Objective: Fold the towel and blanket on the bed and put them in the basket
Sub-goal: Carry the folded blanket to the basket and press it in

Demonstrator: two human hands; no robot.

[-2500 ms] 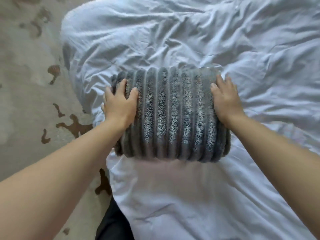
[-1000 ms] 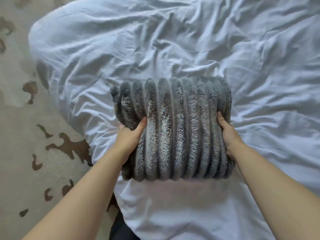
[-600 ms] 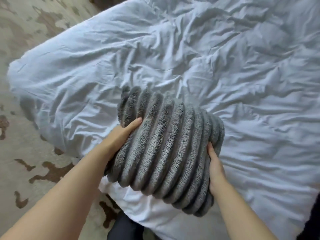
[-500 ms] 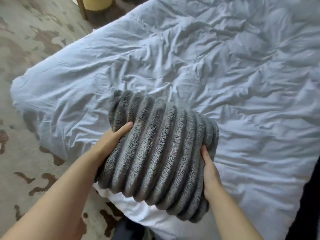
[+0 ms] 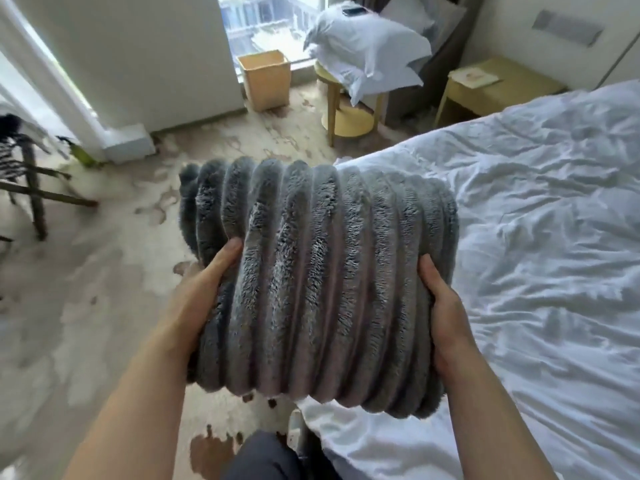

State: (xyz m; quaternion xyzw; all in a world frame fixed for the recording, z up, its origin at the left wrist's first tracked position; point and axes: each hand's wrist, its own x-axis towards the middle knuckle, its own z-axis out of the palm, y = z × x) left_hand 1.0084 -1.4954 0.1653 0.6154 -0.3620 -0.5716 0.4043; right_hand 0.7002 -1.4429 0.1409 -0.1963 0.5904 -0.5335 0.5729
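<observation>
Lifted off the bed (image 5: 554,237) in the last half second, the folded blanket (image 5: 322,278) now hangs in the air in front of me, out past the bed's corner and over the carpet (image 5: 86,306). My view has swung up to take in the room. My left grip (image 5: 204,289) clamps the blanket's left side, thumb on top and fingers hidden underneath. My right grip (image 5: 446,317) does the same on the right side.

A tan basket (image 5: 266,79) stands on the floor by the window, well apart from me, near a stool (image 5: 346,109) heaped with white pillows (image 5: 363,50). I take that basket for the goal. I cannot see the towel anywhere.

The bundle is thick and plush, and I hold it only by its sides. If I ease my squeeze or tip it on the walk over, the layers could slide and the fold fall open. The basket also looks narrower than the bundle as I carry it, so the blanket may catch on the rim and spring apart unless I turn it end-on or press it smaller. It also hides my feet, so I could clip the stool.
</observation>
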